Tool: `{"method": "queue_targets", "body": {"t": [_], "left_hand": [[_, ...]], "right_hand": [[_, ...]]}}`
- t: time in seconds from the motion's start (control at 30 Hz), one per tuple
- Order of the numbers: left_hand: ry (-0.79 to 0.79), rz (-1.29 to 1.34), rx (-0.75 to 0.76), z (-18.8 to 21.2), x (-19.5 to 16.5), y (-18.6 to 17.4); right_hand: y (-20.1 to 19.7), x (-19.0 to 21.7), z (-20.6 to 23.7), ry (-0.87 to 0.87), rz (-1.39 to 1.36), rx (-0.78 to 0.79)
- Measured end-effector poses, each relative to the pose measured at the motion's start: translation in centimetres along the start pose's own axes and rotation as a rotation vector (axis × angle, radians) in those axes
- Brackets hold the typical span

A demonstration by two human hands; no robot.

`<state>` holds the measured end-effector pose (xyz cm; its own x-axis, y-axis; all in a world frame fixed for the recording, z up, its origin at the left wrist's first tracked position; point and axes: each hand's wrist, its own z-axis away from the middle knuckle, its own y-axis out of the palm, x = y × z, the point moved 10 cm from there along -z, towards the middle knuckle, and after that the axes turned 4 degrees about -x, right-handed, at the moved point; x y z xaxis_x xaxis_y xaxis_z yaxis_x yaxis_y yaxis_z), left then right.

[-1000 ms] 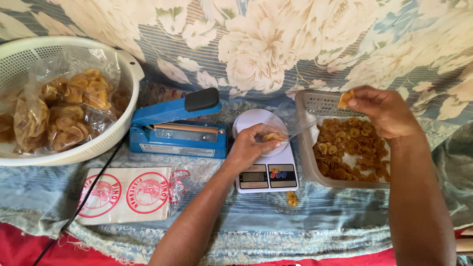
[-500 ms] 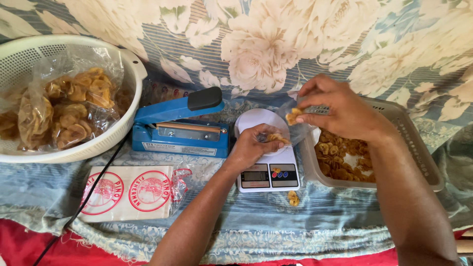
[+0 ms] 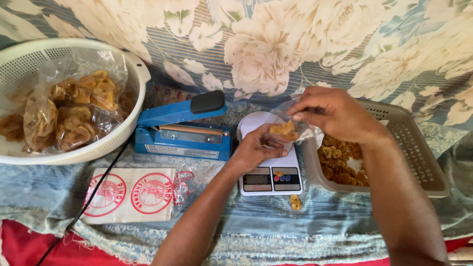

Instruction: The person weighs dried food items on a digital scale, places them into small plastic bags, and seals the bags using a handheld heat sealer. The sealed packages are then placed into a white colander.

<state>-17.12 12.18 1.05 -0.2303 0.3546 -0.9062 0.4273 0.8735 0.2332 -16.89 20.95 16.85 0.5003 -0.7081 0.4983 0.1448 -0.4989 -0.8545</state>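
The small clear bag (image 3: pixel 286 130) of fried chips sits over the white kitchen scale (image 3: pixel 268 162), held up between both hands. The left hand (image 3: pixel 256 148) is curled closed around the bag's lower side from below, fingers wrapped on the plastic. The right hand (image 3: pixel 335 113) is pinched shut at the bag's mouth, fingertips together on the rim or on a chip going in; which of the two cannot be told from this angle.

A second ago the right hand was out over the grey perforated tray (image 3: pixel 419 148) with a chip lifted from the heap of chips (image 3: pixel 340 162), well apart from the scale. Half a second ago it had swung across to the scale's plate. Now it is at the bag's opening, and the bag shows a small clump of chips inside. The left hand has kept its place at the scale throughout. Judged from that, chips are being carried a few at a time from tray to bag, and the bag looks only partly filled.

One stray chip (image 3: pixel 295 202) lies on the cloth just in front of the scale. The blue heat sealer (image 3: pixel 182 130) stands just left of the scale, arm raised. A stack of printed flat bags (image 3: pixel 130 194) lies in front of it, and the white basket (image 3: pixel 133 69) at far left holds filled bags of chips (image 3: pixel 74 111)
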Motion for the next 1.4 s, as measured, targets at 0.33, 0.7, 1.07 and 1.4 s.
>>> {"method": "queue_targets", "body": {"t": [0.33, 0.7, 1.07, 1.4], "left_hand": [[0.077, -0.012, -0.055, 0.3, -1.0, -0.7], [0.032, 0.131, -0.162, -0.6, 1.0, -2.1], [-0.034, 0.030, -0.188, -0.5, 2.3, -2.0], [-0.043, -0.023, -0.199, -0.6, 2.9, -2.2]], "right_hand": [[1.5, 1.7, -1.0, -0.063, 0.045, 0.120], [-5.8, -11.3, 2.5, 0.276, 0.098, -0.091], [2.7, -31.0, 5.2, 0.640, 0.326, 0.410], [0.0, -31.7, 4.0, 0.483, 0.023, 0.135]]}}
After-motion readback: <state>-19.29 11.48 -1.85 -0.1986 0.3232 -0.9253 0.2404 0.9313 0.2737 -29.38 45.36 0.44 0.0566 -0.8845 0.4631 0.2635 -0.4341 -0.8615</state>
